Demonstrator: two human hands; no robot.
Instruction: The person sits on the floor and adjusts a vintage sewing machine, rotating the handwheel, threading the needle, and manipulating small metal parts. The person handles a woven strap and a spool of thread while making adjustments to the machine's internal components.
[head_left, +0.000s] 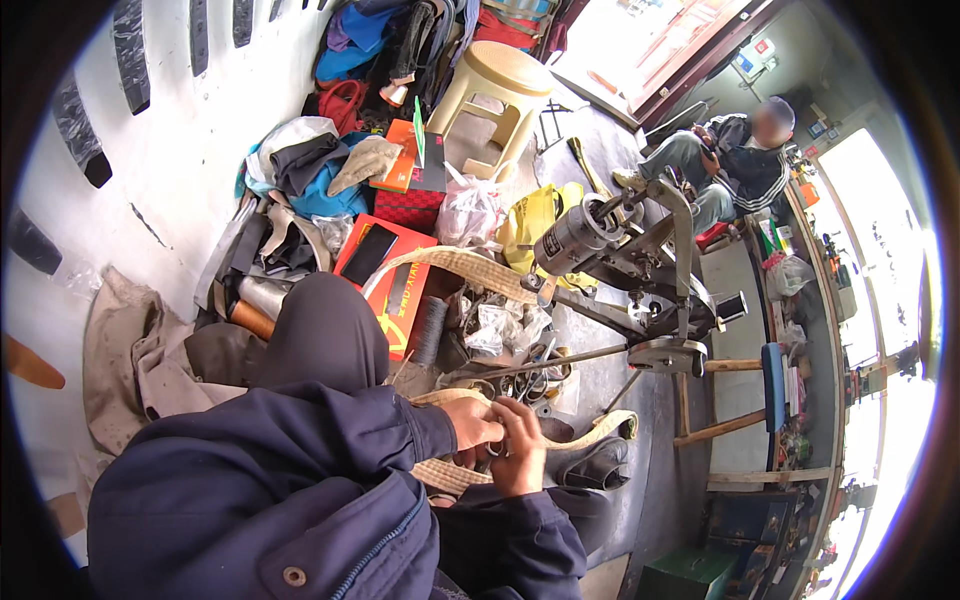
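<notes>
Over my lap, my left hand [473, 426] is closed with its fingers pressed on a pale beige quilted strap [594, 432]. Against it, the fingers of my right hand [521, 452] are bent in a pinch at the same spot; whatever small thing lies between the fingertips is hidden. One part of the strap runs out to the right past my right hand, and another lies below my hands. A beige band [470, 264] of the same look arches from beside my knee toward a hand-cranked sewing machine [585, 240]. Whether both are one piece, I cannot tell.
A dark phone [370, 252] lies on a red box [408, 290], beside a grey thread spool [428, 332]. Behind stand a cream stool [505, 72], plastic bags [470, 208] and heaped clothes [305, 165]. At the far right sits another person [745, 170].
</notes>
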